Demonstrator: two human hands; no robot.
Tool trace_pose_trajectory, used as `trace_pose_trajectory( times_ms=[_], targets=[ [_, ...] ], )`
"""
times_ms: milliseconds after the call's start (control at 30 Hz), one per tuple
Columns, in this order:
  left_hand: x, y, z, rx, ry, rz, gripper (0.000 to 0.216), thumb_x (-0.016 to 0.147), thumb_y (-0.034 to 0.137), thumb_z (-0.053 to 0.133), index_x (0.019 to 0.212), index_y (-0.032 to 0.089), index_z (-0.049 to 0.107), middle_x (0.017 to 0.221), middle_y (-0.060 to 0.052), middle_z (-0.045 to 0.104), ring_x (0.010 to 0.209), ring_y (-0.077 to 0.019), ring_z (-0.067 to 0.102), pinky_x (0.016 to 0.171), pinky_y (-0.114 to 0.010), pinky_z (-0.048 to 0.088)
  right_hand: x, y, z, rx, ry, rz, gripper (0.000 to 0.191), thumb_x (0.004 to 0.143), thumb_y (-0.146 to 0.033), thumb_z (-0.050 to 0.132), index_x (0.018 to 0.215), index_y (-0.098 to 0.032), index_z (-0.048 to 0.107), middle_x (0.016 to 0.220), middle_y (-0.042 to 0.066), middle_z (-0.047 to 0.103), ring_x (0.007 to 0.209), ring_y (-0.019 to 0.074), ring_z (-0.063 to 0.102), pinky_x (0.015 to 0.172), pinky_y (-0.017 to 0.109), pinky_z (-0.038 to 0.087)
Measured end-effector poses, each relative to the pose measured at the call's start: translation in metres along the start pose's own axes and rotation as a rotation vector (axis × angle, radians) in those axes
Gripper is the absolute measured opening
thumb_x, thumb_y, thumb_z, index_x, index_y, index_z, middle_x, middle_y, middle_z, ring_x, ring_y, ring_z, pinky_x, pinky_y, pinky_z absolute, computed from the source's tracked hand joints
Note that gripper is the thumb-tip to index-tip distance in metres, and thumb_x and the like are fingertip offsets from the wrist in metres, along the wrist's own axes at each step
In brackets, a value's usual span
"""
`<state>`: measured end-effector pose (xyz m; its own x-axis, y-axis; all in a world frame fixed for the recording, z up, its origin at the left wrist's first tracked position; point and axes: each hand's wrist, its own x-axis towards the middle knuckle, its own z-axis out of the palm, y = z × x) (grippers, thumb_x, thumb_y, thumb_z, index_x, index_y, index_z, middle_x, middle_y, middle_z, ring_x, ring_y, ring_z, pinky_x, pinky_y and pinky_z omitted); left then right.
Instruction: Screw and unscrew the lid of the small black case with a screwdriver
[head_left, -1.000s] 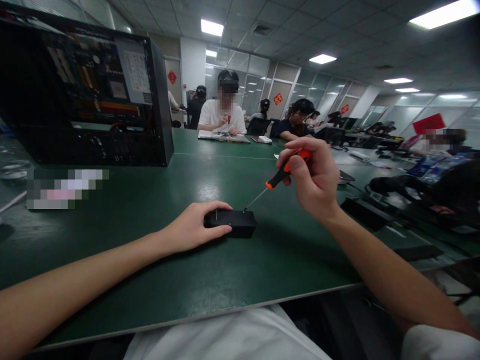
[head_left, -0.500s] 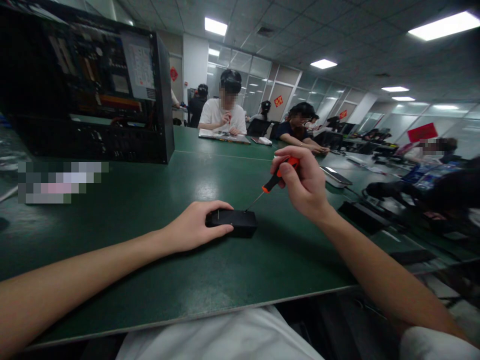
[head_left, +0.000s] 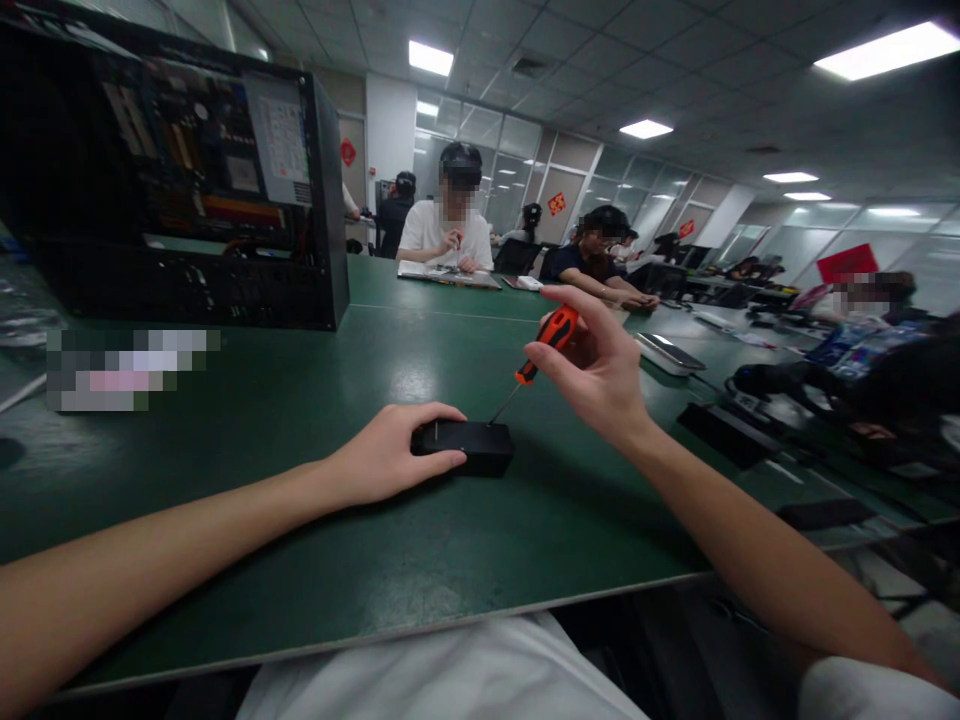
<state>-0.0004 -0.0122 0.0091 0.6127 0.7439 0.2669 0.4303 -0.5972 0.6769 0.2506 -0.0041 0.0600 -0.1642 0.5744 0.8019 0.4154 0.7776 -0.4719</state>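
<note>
A small black rectangular box (head_left: 487, 452) lies on the green tabletop (head_left: 405, 570). My left hand (head_left: 386, 453) grips its left end, with the thumb along the near side and the fingers round the far side. In my right hand (head_left: 600, 360) is a screwdriver (head_left: 556, 328) with an orange and black handle, held tilted. Its thin shaft slopes down to the left, and the tip meets the box's top near the far edge, at what looks like a screw. Part of the handle is hidden behind my fingers.
An open computer case (head_left: 330, 210) stands at the back left. A phone-like device (head_left: 670, 353) and a dark box (head_left: 724, 435) lie to the right. Across the table, a person in white (head_left: 472, 235) works over a flat panel (head_left: 448, 274). Another person (head_left: 592, 260) leans on the table.
My right hand has shifted slightly left and turned, and its fingers have loosened around the handle. The screwdriver stands a little steeper. My left hand and the box have stayed put.
</note>
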Motion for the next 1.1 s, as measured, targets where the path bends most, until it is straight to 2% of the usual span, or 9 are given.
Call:
trace_pose_trajectory(
  times_ms=[100,167,333,433,600,833,1000,1100],
  targets=[
    [0.0,-0.001,0.0,0.006,0.006,0.001,0.042,0.088,0.044,0.068,0.122,0.019,0.068,0.11,-0.006,0.076,0.094,-0.0249,0.07,0.082,-0.033,0.051,0.0,0.001,0.001,0.045,-0.012,0.018,0.055,0.088,-0.047,0.071,0.136,-0.032,0.048,0.092,0.002,0.062,0.082,0.02,0.065,0.078,0.039,0.061],
    [-0.001,-0.001,0.0,0.006,0.01,0.003,0.043,0.087,0.044,0.069,0.123,0.019,0.068,0.11,-0.006,0.076,0.093,-0.0249,0.07,0.082,-0.033,0.052,-0.001,0.0,0.001,0.079,-0.029,0.014,0.053,0.088,-0.047,0.07,0.134,-0.032,0.047,0.092,0.002,0.065,0.085,0.0206,0.067,0.079,0.039,0.061],
    [0.0,0.001,0.0,0.004,0.01,0.008,0.043,0.087,0.043,0.07,0.122,0.019,0.069,0.11,-0.006,0.076,0.093,-0.0242,0.07,0.085,-0.033,0.052,-0.002,0.001,0.001,0.093,-0.035,0.022,0.046,0.091,-0.047,0.066,0.131,-0.029,0.05,0.111,0.007,0.067,0.106,0.0227,0.067,0.091,0.04,0.06],
    [0.0,0.002,0.0,0.009,0.007,0.003,0.043,0.087,0.042,0.07,0.123,0.018,0.069,0.111,-0.006,0.076,0.094,-0.0243,0.07,0.084,-0.033,0.052,-0.004,0.004,0.004,0.089,-0.068,0.051,0.053,0.092,-0.047,0.064,0.139,-0.031,0.046,0.106,0.005,0.066,0.097,0.0222,0.069,0.089,0.041,0.06],
    [-0.001,0.002,0.0,0.019,0.009,-0.011,0.044,0.087,0.041,0.07,0.124,0.018,0.068,0.113,-0.007,0.076,0.097,-0.0254,0.07,0.086,-0.033,0.052,-0.006,0.01,0.009,0.046,-0.11,0.058,0.076,0.085,-0.049,0.073,0.148,-0.032,0.034,0.093,0.001,0.066,0.087,0.0219,0.07,0.089,0.044,0.06],
    [-0.001,0.0,0.0,0.019,0.012,-0.006,0.044,0.087,0.043,0.069,0.123,0.019,0.068,0.112,-0.007,0.076,0.096,-0.0256,0.071,0.085,-0.034,0.052,-0.006,0.004,0.007,0.132,-0.219,0.08,0.072,0.093,-0.044,0.064,0.153,-0.034,0.024,0.101,0.004,0.07,0.096,0.0218,0.071,0.093,0.044,0.059],
    [0.0,0.002,0.001,0.006,0.018,-0.024,0.043,0.086,0.043,0.071,0.122,0.018,0.069,0.112,-0.006,0.076,0.096,-0.0253,0.071,0.085,-0.033,0.052,-0.005,0.007,0.006,0.011,-0.14,0.035,0.075,0.085,-0.045,0.074,0.148,-0.033,0.035,0.102,0.003,0.067,0.094,0.0212,0.068,0.089,0.041,0.059],
    [-0.001,0.003,0.001,-0.007,0.015,-0.029,0.043,0.086,0.043,0.071,0.122,0.018,0.069,0.109,-0.006,0.076,0.093,-0.0248,0.071,0.084,-0.033,0.052,-0.005,0.007,0.006,0.019,-0.16,0.053,0.076,0.087,-0.046,0.071,0.151,-0.033,0.032,0.1,0.003,0.067,0.091,0.0218,0.068,0.09,0.043,0.059]
  ],
)
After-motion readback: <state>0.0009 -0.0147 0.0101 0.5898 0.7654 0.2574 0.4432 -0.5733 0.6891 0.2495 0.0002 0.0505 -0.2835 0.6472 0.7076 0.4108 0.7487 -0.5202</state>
